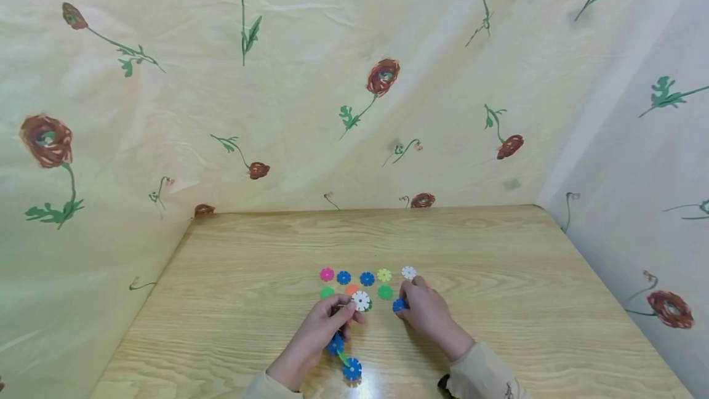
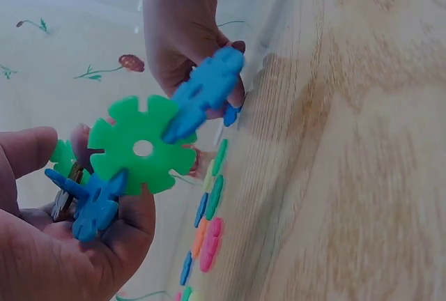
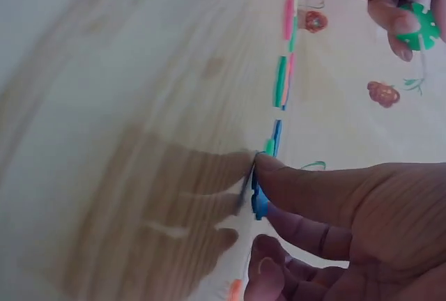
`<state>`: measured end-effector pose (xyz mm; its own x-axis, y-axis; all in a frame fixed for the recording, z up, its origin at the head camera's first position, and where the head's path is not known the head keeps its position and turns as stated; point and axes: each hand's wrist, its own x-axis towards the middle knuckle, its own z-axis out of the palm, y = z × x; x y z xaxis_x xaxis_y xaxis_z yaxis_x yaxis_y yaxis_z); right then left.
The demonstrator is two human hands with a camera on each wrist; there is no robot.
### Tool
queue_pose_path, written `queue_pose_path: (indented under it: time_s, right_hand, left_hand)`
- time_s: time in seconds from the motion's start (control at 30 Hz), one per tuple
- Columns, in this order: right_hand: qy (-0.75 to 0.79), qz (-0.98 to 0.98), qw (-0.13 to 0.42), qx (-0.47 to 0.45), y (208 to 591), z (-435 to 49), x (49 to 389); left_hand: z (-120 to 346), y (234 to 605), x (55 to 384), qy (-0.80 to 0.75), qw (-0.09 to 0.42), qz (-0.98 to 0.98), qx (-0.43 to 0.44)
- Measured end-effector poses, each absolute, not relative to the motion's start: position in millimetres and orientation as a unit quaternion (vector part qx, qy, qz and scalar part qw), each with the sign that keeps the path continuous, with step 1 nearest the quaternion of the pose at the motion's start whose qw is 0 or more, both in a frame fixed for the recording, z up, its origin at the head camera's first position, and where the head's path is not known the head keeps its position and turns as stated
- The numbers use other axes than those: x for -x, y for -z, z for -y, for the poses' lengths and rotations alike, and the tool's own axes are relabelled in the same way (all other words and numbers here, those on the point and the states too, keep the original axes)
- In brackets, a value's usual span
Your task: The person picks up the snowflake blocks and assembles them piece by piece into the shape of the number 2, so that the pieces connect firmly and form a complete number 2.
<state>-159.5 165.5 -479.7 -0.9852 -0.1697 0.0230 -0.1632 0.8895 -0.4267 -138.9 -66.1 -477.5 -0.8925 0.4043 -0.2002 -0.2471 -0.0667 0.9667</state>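
Observation:
My left hand (image 1: 317, 327) holds a chain of notched plastic discs. At its top a white disc (image 1: 360, 301) stands between thumb and fingers, and blue discs (image 1: 351, 369) joined by a green one hang below. The left wrist view shows a big green disc (image 2: 143, 146) slotted into a blue disc (image 2: 205, 95), with another blue disc (image 2: 97, 207) near the palm. My right hand (image 1: 429, 311) is low at the tabletop. Its thumb and fingers pinch a loose blue disc (image 3: 260, 202) by the edge.
Several loose discs lie in two rough rows beyond the hands: a pink disc (image 1: 327, 274), a yellow disc (image 1: 384, 274), a green disc (image 1: 384, 292) and a white disc (image 1: 408, 272) among them. The wooden table (image 1: 249, 263) meets a flowered cloth (image 1: 310, 79) at its back and sides.

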Motion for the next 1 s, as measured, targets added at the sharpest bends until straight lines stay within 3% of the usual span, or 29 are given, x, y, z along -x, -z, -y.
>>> queue_pose_path:
  time_s: [0.37, 0.7, 1.0]
  right_hand:
    - [0.353, -0.93, 0.022, 0.104, 479, -169, 155]
    - [0.463, -0.874, 0.034, 0.142, 463, -165, 142]
    - [0.373, -0.902, -0.087, 0.2, 460, -155, 132]
  left_hand:
    - [65, 477, 137, -0.726, 0.213, -0.651, -0.064]
    - [58, 476, 134, -0.701, 0.158, -0.691, -0.073]
    - [55, 477, 134, -0.7, 0.144, -0.694, -0.091]
